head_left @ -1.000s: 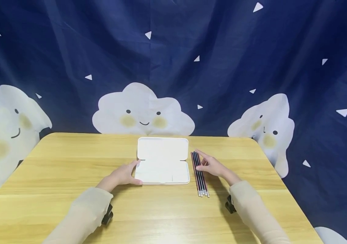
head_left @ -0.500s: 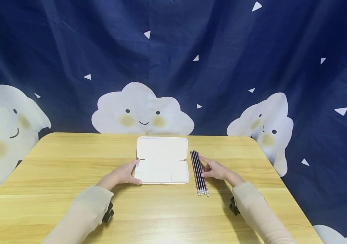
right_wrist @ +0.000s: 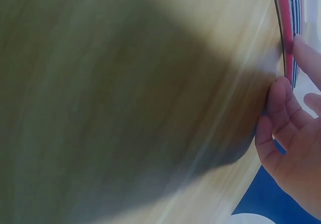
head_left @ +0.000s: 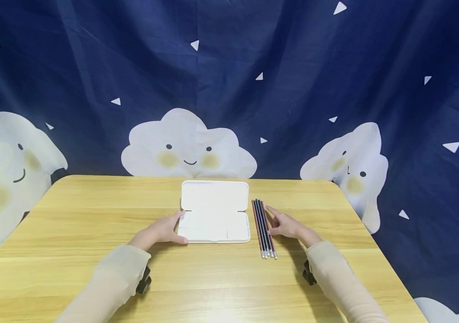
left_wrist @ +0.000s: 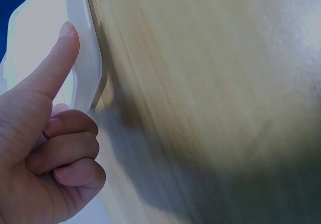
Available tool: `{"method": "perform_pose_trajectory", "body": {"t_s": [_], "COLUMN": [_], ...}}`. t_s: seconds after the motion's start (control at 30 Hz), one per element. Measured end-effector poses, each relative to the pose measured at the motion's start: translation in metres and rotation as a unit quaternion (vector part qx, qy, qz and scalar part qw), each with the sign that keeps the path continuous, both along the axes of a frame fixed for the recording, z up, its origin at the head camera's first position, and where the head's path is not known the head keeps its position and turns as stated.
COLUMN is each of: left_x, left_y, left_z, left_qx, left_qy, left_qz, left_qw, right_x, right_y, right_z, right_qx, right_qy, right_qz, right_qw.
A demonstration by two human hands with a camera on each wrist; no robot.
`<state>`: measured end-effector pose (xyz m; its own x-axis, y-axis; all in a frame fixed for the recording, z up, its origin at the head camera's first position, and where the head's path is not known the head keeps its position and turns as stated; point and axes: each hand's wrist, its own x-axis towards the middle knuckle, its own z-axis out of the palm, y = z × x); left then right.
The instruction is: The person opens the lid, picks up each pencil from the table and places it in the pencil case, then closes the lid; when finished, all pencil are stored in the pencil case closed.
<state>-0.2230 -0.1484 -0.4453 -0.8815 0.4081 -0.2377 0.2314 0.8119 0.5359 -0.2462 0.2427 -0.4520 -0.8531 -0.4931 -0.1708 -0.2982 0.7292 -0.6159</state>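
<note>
A white pencil case (head_left: 213, 226) lies with its lid folded back. My left hand (head_left: 160, 231) holds its left end between thumb and index finger. In the left wrist view, the thumb of this hand (left_wrist: 35, 128) lies along the case's rim (left_wrist: 88, 58) while the other visible fingers are curled. Right of the case, several dark and red pencils (head_left: 262, 229) lie side by side, their eraser ends toward me. My right hand (head_left: 287, 225) is at their right edge, thumb touching the row and index finger extended. The right wrist view shows a red pencil (right_wrist: 284, 13) by this hand (right_wrist: 296, 143).
The wooden table (head_left: 221, 282) extends around the case and pencils. A dark blue curtain (head_left: 286, 103) with white clouds hangs behind it. A small black device (head_left: 143, 281) sits at the left wrist, and another black device (head_left: 309, 273) at the right.
My right hand has drawn back rightward from over the pencils to their right edge, then barely moved. My left hand and the case stay in place.
</note>
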Motion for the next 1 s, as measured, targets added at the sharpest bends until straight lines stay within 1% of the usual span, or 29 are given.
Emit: {"method": "perform_pose_trajectory", "body": {"t_s": [0.2, 0.33, 0.47, 0.57, 0.67, 0.77, 0.9, 1.0], "left_x": [0.001, 0.001, 0.001, 0.000, 0.000, 0.000, 0.001, 0.001], "left_y": [-0.001, -0.001, -0.001, -0.001, -0.001, 0.000, 0.001, 0.001], "left_z": [0.001, 0.000, -0.001, -0.001, -0.001, -0.001, 0.000, 0.001], "left_qx": [0.003, 0.002, 0.002, 0.003, 0.003, 0.001, -0.001, -0.003], "left_qy": [-0.005, -0.004, -0.003, -0.004, -0.006, -0.005, -0.005, -0.008], "left_qz": [0.001, 0.003, 0.003, 0.002, 0.002, 0.004, 0.006, 0.008], "left_qw": [1.0000, 1.0000, 1.0000, 1.0000, 1.0000, 1.0000, 1.0000, 0.9999], "right_x": [0.002, 0.003, 0.003, 0.003, 0.003, 0.002, 0.001, 0.001], "right_y": [-0.001, -0.005, -0.008, -0.010, -0.011, -0.013, -0.014, -0.014], "right_z": [0.003, 0.005, 0.004, 0.003, 0.002, 0.003, 0.003, 0.002], "right_qx": [0.013, 0.028, 0.041, 0.040, 0.039, 0.042, 0.057, 0.052], "right_qy": [-0.010, -0.007, -0.002, -0.014, -0.026, -0.032, -0.021, -0.019], "right_qz": [-0.034, -0.061, -0.087, -0.110, -0.125, -0.132, -0.133, -0.134], "right_qw": [0.9993, 0.9977, 0.9954, 0.9930, 0.9910, 0.9899, 0.9893, 0.9894]}}
